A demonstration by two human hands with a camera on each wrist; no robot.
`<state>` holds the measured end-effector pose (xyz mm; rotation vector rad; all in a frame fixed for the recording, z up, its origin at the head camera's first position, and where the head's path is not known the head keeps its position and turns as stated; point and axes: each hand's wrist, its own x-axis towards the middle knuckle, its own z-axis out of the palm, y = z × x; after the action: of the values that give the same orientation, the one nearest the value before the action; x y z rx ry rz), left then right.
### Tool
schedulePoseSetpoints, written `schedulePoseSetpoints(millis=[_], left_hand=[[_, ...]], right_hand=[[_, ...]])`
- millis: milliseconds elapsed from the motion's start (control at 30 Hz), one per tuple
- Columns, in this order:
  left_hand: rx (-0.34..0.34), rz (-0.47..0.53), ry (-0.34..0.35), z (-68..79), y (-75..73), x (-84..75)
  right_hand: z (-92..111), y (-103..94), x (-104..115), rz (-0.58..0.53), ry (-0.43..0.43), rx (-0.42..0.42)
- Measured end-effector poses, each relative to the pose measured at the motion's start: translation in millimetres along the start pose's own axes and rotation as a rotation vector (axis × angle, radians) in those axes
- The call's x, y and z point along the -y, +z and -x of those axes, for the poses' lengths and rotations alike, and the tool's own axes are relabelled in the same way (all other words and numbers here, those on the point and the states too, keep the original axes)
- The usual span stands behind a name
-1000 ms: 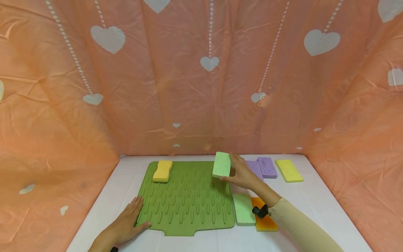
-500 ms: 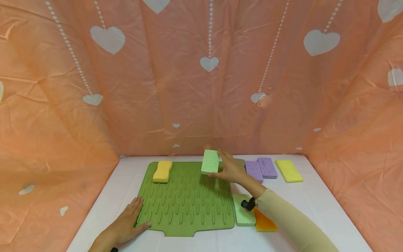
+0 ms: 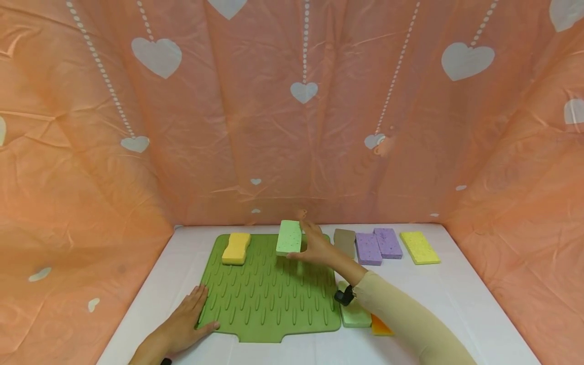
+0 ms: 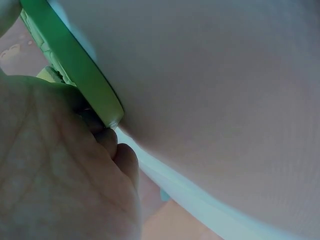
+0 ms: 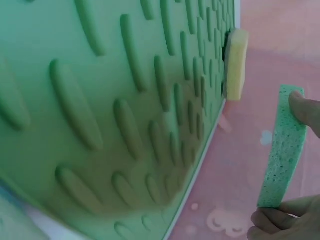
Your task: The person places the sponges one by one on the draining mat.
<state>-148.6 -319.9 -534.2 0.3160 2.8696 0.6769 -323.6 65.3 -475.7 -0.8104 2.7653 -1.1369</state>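
My right hand point(image 3: 315, 249) pinches a light green sponge point(image 3: 289, 237) by its edges, thumb at the near side and fingers at the far side, above the back of a green ridged mat point(image 3: 269, 299). In the right wrist view the speckled sponge point(image 5: 282, 150) appears edge-on between thumb and fingers, its shadow on the mat. My left hand point(image 3: 184, 317) rests at the mat's front left corner, fingers extended along the left edge and thumb at the front edge. A yellow sponge point(image 3: 235, 248) with a narrowed waist lies on the mat's back left.
Right of the mat, on the white table point(image 3: 456, 304), are a brown-grey sponge point(image 3: 344, 243), two purple sponges point(image 3: 368, 249) and a flat yellow sponge point(image 3: 420, 247). Nearer lie another light green sponge point(image 3: 356, 315) and an orange one point(image 3: 381, 327), both partly hidden by the right arm.
My right hand has carried the light green sponge leftward over the mat. The brown-grey and purple sponges have come into view behind the arm. My left hand has stayed in place.
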Motion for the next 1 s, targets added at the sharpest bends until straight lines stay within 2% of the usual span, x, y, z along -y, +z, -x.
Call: schedulePoseSetpoints(millis=[233,500,667,1000], left_hand=[[0.009,-0.013,-0.002,-0.1,-2.0,-1.3],[0.006,-0.014,0.005,-0.6,-0.9,1.1],[-0.001,-0.010,0.015,-0.5,-0.9,1.5],[0.014,0.024,-0.007,1.0,-1.9,-0.8]], right_hand=[[-7.8,15.9,5.6,0.055,-0.033,0.050],[-13.5,30.3,7.7,0.075,0.007,0.116],[-19.4,36.1,6.9,0.060,0.016,0.130],[-30.0,45.9,11.5,0.070,0.045,0.164]])
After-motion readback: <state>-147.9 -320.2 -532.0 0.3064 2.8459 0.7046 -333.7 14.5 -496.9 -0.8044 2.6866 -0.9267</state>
